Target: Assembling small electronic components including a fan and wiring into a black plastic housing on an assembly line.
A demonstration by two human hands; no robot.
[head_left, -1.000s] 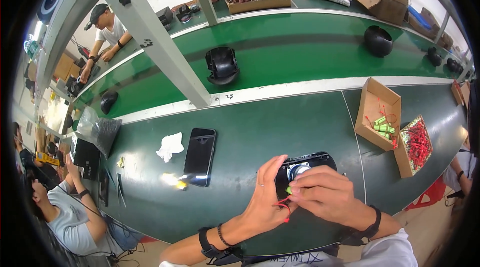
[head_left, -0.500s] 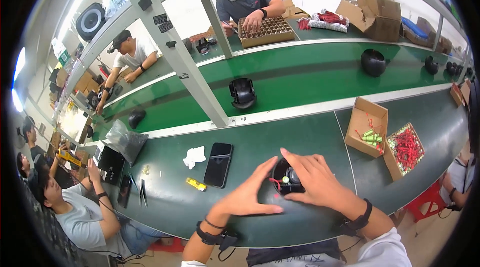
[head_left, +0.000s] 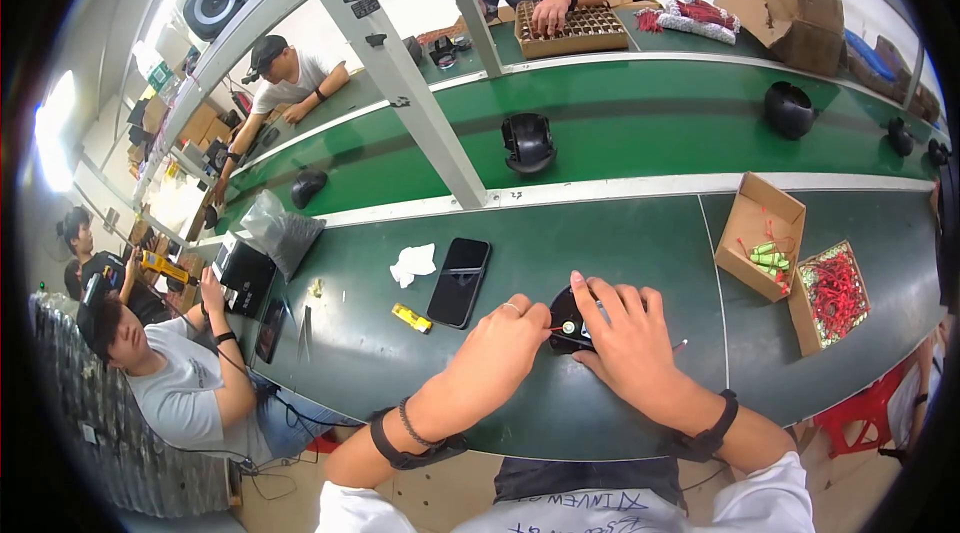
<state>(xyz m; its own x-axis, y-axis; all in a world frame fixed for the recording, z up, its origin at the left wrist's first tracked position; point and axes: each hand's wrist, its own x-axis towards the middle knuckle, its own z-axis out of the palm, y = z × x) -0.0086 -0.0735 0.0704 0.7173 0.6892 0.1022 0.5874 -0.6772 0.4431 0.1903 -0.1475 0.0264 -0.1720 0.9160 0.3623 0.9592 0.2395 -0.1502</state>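
A black rounded housing (head_left: pixel 566 309) lies on the dark green worktable in front of me, with a small pale green round part inside it. My right hand (head_left: pixel 630 341) rests over its right side, fingers bent across the rim and thumb along the near edge. At the left side, my left hand (head_left: pixel 500 345) is closed, with thumb and forefinger pinched on a thin red wire (head_left: pixel 556 330) that leads into the housing. Much of the housing's inside is hidden under my right hand. A thin wire end (head_left: pixel 681 344) sticks out beside my right hand.
Left of my hands are a phone (head_left: pixel 460 283), a small yellow object (head_left: pixel 411 318), crumpled tissue (head_left: pixel 412 264) and tweezers (head_left: pixel 303 333). Rightward, one cardboard box (head_left: pixel 757 197) holds green cylinders, another (head_left: pixel 806 326) red-wired parts. Beyond runs a green belt (head_left: pixel 650 123) carrying black shells; co-workers sit around.
My left hand has gone from spread fingers to a pinch at the housing's left side. My right hand has stayed on the housing. The whole view has shifted slightly.
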